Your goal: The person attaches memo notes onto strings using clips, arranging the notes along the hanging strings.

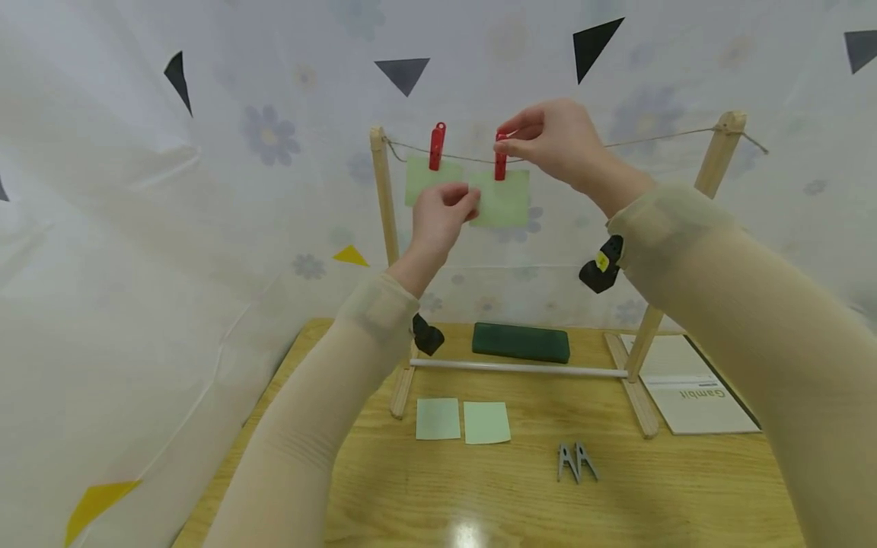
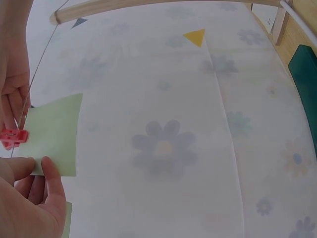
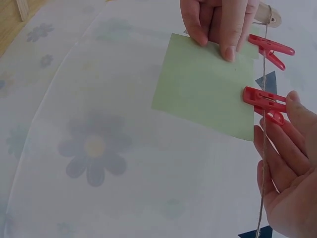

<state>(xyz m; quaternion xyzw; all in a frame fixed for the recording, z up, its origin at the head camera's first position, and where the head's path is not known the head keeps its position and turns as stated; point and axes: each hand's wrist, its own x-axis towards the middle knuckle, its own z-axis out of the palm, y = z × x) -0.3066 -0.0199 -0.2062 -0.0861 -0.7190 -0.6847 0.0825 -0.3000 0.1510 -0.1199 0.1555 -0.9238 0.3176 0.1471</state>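
My left hand [image 1: 441, 217] pinches the left edge of a pale green paper square [image 1: 507, 202] between thumb and fingers. A red clothespin [image 3: 265, 100] sits at that paper's top edge, on the string [image 3: 263, 163]. My right hand [image 1: 551, 141] holds this clothespin's handles between thumb and fingers, as the right wrist view shows. To the left, a second red clothespin [image 1: 437, 146] holds another green paper square [image 1: 419, 181] on the string; my left hand partly covers that paper in the head view.
The string runs between two wooden posts [image 1: 385, 198] joined low down by a white rod [image 1: 517, 367]. On the table [image 1: 438, 487] lie two more green squares [image 1: 438, 418], two grey clothespins [image 1: 576, 463], a dark green case [image 1: 521, 342] and a notebook [image 1: 699, 388]. A patterned sheet hangs behind.
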